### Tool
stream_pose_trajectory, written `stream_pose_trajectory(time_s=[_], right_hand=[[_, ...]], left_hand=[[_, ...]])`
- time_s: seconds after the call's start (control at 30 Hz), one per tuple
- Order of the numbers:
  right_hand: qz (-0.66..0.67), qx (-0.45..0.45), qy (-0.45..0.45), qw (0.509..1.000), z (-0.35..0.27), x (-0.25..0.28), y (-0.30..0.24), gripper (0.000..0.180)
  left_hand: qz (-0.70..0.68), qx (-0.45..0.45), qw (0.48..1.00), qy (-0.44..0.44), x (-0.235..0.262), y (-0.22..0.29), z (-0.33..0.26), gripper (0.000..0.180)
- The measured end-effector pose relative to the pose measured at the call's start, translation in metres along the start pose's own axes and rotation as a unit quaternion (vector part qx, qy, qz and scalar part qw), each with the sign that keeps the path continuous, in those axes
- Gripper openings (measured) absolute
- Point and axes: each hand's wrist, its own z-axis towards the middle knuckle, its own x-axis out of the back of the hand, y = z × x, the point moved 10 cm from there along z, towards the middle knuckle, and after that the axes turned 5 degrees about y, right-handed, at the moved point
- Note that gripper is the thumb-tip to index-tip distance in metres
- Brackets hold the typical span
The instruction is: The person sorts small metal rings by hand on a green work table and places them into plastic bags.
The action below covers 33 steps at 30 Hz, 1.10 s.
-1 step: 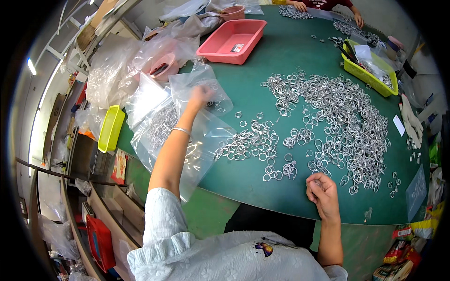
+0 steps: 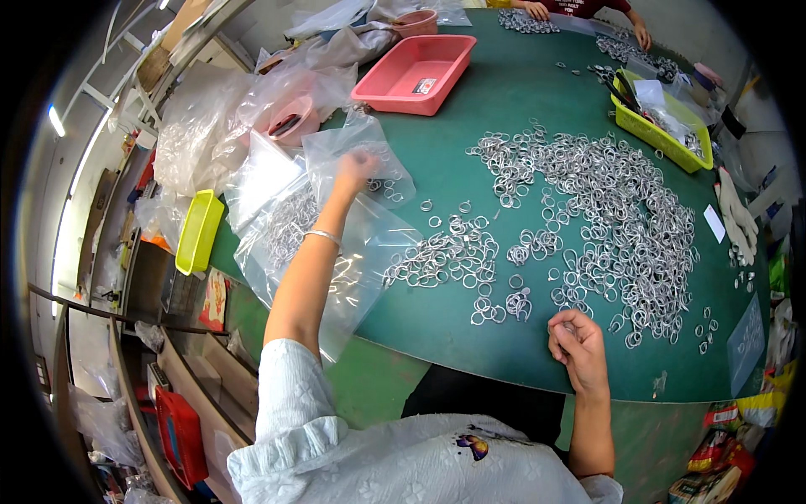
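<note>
My left hand point(image 2: 358, 166) is stretched out over a small clear plastic bag point(image 2: 395, 160) on the far left of the table, with a few rings by it; its fingers are blurred. Under that forearm lies a large clear bag point(image 2: 344, 286) with a heap of silvery metal rings point(image 2: 291, 225) showing in it. Near the table's front edge my right hand point(image 2: 579, 346) is closed, thumb pressed against curled fingers, and whatever it holds is hidden. Loose metal rings point(image 2: 453, 256) lie between my hands. A much larger pile of rings point(image 2: 621, 210) spreads beyond my right hand.
The green table point(image 2: 437, 328) also carries a pink tray point(image 2: 417, 74), a yellow-green basket point(image 2: 663, 126) and a pair of gloves point(image 2: 735, 220). A yellow-green bin point(image 2: 200, 232) is at the left edge. Across the table, another person's hands point(image 2: 642, 36) are beside more rings.
My left hand has shifted very slightly over the small bag. The right hand and the ring piles look the same.
</note>
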Motion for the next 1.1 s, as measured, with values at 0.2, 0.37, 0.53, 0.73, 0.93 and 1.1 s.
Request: stream_pose_trajectory(time_s=[0.2, 0.37, 0.53, 0.73, 0.93, 1.1], right_hand=[[0.004, 0.0, 0.001, 1.0, -0.001, 0.002, -0.002, 0.009], [0.008, 0.004, -0.015, 1.0, -0.003, 0.002, 0.001, 0.009], [0.005, 0.004, -0.001, 1.0, -0.003, 0.002, -0.001, 0.009], [-0.002, -0.001, 0.001, 1.0, -0.002, 0.004, 0.0, 0.009], [0.003, -0.012, 0.0, 1.0, -0.002, 0.003, 0.004, 0.009], [0.002, -0.017, -0.001, 1.0, -0.002, 0.001, 0.003, 0.009]], left_hand=[[-0.317, 0.184, 0.93, -0.02, 0.007, -0.006, -0.013, 0.017], [-0.255, 0.193, 0.947, 0.028, 0.026, -0.028, 0.004, 0.013], [-0.22, 0.157, 0.963, -0.001, 0.007, -0.039, 0.014, 0.011], [0.31, -0.066, 0.948, 0.022, -0.005, -0.01, 0.037, 0.028], [0.416, -0.12, 0.901, -0.037, -0.009, -0.025, 0.042, 0.03], [0.276, 0.067, 0.959, 0.027, 0.022, -0.039, 0.037, 0.033]])
